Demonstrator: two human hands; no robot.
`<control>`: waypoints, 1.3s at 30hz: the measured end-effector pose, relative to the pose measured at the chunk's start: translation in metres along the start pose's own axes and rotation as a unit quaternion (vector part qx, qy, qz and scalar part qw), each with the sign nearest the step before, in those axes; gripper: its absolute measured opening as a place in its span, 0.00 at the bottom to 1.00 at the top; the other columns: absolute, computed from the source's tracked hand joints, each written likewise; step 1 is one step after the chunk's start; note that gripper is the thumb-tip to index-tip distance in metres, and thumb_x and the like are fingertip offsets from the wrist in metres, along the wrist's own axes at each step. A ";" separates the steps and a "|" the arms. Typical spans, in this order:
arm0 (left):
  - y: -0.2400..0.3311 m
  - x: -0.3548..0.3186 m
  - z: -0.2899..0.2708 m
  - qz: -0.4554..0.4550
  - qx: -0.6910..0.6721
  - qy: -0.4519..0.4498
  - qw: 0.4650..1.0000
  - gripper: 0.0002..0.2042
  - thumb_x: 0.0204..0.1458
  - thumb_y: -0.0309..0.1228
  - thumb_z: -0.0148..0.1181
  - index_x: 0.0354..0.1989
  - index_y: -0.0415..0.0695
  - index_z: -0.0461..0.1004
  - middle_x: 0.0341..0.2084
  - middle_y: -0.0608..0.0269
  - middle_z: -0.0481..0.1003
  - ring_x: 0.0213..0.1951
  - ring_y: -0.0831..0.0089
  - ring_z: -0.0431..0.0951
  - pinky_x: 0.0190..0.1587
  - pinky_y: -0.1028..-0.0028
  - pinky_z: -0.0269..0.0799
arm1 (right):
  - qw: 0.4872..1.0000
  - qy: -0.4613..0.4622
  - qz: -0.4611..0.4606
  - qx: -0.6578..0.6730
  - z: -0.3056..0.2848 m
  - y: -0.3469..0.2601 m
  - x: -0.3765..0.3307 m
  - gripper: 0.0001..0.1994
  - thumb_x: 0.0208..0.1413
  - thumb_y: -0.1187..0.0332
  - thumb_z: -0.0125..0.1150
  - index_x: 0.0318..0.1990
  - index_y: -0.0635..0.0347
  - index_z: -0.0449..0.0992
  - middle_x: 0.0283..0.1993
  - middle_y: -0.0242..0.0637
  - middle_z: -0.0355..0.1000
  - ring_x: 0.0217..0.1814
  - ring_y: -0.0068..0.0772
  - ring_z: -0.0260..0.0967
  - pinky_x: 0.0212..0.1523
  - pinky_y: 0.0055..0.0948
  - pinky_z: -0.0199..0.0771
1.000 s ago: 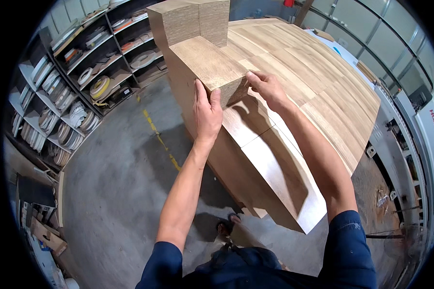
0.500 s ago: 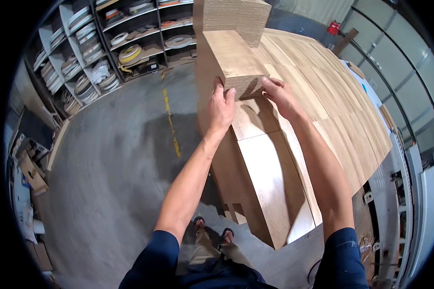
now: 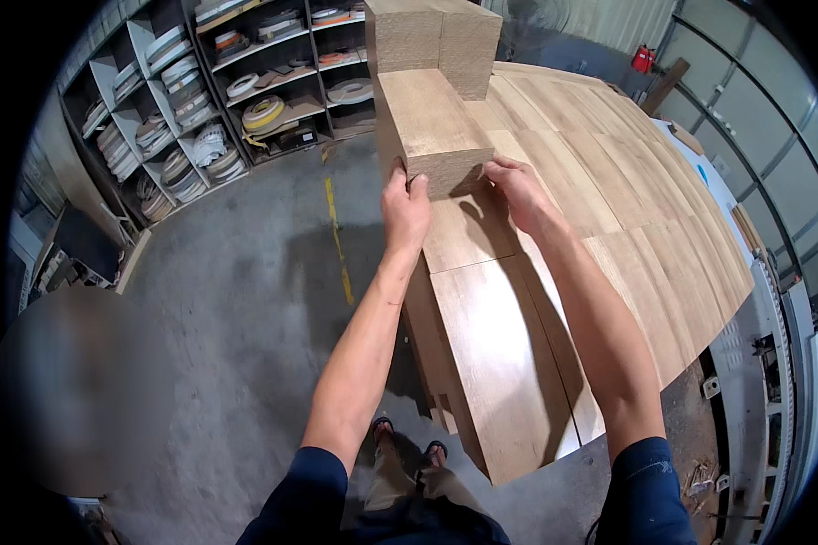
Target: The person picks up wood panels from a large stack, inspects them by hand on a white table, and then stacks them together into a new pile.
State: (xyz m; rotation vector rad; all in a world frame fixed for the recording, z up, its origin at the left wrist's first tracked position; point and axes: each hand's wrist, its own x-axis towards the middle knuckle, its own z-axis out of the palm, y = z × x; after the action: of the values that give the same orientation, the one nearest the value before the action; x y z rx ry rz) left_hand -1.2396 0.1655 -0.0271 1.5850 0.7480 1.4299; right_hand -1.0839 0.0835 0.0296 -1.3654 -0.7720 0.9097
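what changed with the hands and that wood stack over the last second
Both hands were already on the near end of the stack of wood panels a second ago, and they remain there. The left hand has shifted from the stack's left side to its near left corner; the right hand keeps to the near right edge. The head camera swung, so the shelves show more fully. The big pile of boards lies unchanged.

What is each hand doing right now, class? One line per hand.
Left hand: closed on the near end of the stack of wooden boards.
Right hand: fingers gripping the same stack's near right corner.
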 end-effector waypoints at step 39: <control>0.442 -0.528 0.411 0.348 -0.267 -0.750 0.496 0.13 0.52 0.33 0.56 0.42 0.36 0.73 0.39 0.50 0.75 0.41 0.57 0.77 0.43 0.59 0.74 | 0.974 -0.058 -0.008 0.219 -0.384 0.003 -0.439 0.25 0.66 0.52 0.44 0.40 0.67 0.78 0.44 0.42 0.76 0.48 0.31 0.71 0.52 0.30 0.69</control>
State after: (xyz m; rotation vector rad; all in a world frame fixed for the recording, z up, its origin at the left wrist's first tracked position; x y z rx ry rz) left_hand -0.9718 -0.5758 0.1216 1.8505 -1.3729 0.0905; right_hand -0.9490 -0.4834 0.0229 -0.9225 -0.6220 1.0802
